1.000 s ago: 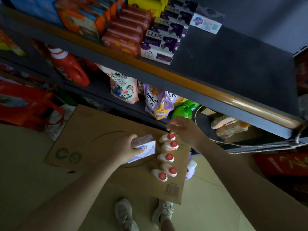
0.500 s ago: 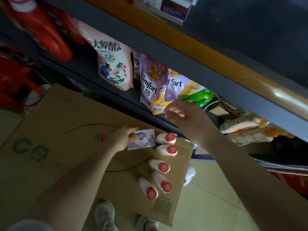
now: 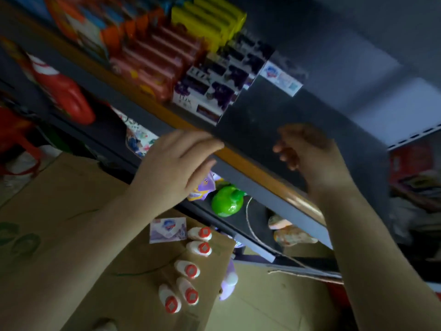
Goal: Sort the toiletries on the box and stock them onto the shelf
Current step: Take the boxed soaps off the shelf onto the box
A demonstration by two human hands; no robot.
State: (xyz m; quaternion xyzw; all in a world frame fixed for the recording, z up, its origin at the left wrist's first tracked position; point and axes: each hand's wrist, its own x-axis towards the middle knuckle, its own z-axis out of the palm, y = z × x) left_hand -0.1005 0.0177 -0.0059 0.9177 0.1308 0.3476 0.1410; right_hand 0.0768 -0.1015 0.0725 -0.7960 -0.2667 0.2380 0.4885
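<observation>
now the left hand [image 3: 176, 163] is raised to the front edge of the shelf [image 3: 253, 168], whereas half a second ago it gripped the soap box [image 3: 167, 230] down on the cardboard box [image 3: 71, 187]; the soap box lies released on the cardboard, just left of the top bottle. the right hand [image 3: 307, 151] has risen too, over the bare dark shelf surface. the view has tilted upward, bringing the stocked rows back into sight. counted: five white bottles with red caps [image 3: 191, 268] lying in a loose column on the cardboard; one soap box beside them; one matching soap box [image 3: 281, 78] on the shelf, right of the lux boxes [image 3: 210, 91]. left fingers extended and relaxed, tips at the orange shelf strip, holding nothing. right fingers loosely curled, empty; contact with the shelf cannot be told.
</observation>
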